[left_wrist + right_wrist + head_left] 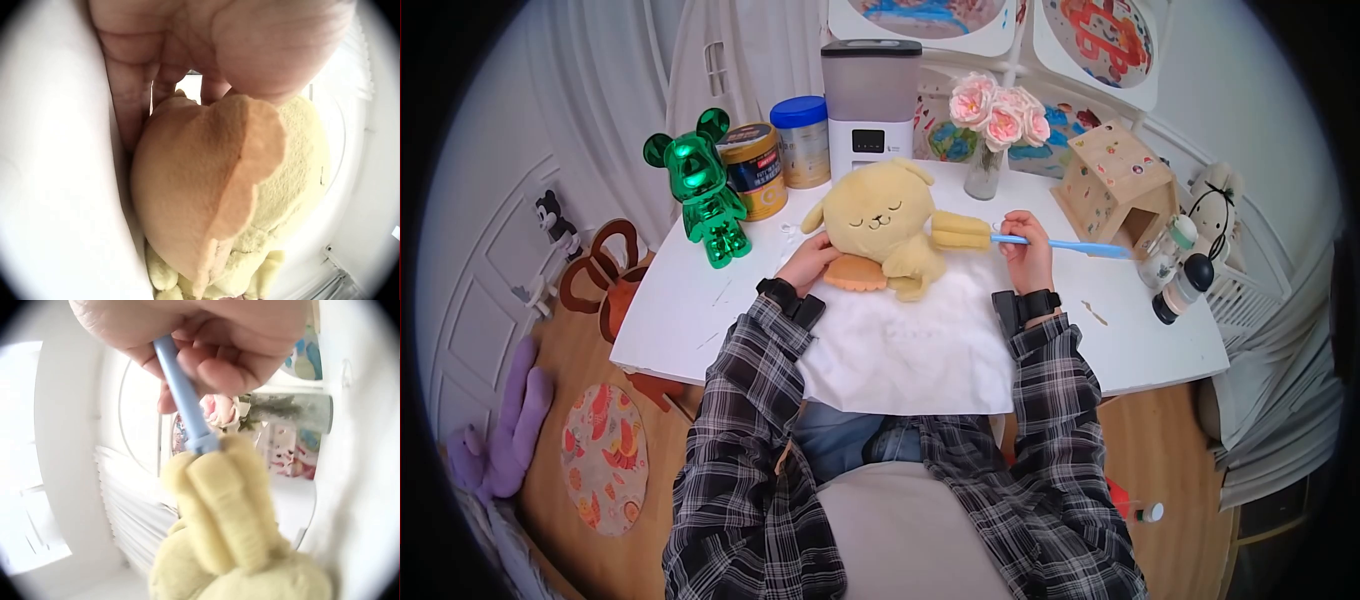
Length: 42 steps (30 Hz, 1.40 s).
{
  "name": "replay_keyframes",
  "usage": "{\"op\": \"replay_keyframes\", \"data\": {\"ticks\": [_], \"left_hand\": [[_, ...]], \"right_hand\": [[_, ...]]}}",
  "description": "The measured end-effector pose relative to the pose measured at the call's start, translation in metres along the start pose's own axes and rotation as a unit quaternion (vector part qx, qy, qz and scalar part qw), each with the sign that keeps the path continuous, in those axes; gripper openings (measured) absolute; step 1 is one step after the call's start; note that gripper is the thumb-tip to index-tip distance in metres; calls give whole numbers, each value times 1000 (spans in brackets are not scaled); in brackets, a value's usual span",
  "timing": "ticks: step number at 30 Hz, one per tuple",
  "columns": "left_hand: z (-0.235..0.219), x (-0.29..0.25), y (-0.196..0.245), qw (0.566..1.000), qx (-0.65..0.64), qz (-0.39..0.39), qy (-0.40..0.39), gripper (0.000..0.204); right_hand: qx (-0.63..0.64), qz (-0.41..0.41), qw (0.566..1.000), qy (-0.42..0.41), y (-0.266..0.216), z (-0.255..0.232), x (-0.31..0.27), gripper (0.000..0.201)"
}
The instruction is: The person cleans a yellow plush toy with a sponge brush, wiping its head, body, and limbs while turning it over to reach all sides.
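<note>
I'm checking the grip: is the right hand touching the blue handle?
Touching. The head view shows the fingers of the right hand closed around the blue handle.

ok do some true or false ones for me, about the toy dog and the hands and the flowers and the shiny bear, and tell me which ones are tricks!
The right hand holds the blue stick. True.
The toy dog has its eyes wide open. False: they are closed.
The flowers are blue. False: they are pink.
The shiny bear is green. True.
The left hand is on the wooden house. False: it holds the toy dog.
</note>
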<state>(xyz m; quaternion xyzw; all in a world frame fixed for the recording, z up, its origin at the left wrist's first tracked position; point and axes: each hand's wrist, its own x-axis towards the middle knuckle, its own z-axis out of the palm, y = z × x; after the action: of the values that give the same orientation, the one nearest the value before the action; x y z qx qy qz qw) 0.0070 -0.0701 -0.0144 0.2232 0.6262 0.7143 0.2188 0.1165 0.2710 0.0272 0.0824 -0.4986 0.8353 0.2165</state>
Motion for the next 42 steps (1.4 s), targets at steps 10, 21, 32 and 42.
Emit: {"op": "replay_keyframes", "data": {"ticks": [10, 21, 32, 42], "left_hand": [[1, -1, -1, 1000, -11, 21, 0, 34], [0, -1, -2, 1000, -11, 10, 0, 37], [1, -1, 1, 1000, -2, 2, 3, 36], [-2, 2, -3, 1000, 4, 0, 11, 35]], "right_hand": [[-117, 45, 992, -6, 12, -3, 3, 19], [60, 49, 997, -11, 6, 3, 1, 16], [130, 28, 991, 15, 10, -17, 9, 17], [-13, 75, 997, 28, 16, -21, 11, 14]]}}
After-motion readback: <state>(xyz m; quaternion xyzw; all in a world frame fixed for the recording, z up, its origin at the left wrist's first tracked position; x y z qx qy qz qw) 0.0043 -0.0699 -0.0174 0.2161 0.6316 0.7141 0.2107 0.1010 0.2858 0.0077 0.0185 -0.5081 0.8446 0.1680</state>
